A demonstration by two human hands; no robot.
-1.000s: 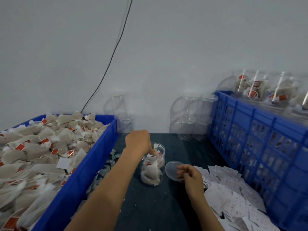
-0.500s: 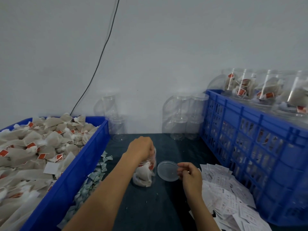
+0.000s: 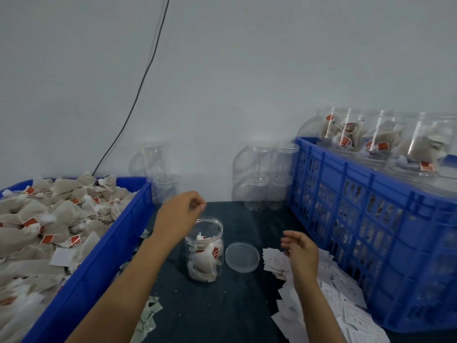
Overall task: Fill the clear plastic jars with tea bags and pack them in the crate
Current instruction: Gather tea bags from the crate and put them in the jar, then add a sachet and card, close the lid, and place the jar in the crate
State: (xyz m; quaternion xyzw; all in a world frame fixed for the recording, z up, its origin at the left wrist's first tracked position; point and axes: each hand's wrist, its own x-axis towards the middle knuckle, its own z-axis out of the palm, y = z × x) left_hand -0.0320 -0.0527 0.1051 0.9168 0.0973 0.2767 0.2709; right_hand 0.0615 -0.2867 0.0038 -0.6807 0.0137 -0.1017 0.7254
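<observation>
Several filled jars [image 3: 385,137] already sit on top of the blue crate [image 3: 371,219] at right, while one open jar [image 3: 204,248] stands on the dark table [image 3: 222,305] about half full of tea bags, its lid [image 3: 242,256] lying flat just beside it. Left hand [image 3: 178,216] hovers above the jar mouth, fingers loosely curled with nothing visible in them; right hand [image 3: 300,251] hangs half open over the paper slips [image 3: 333,293], gripping nothing. Plenty remains, I'd judge: top up from the tea bag bin [image 3: 49,231], cap it, crate it, then tackle the empty jars [image 3: 267,177] by the wall.
</observation>
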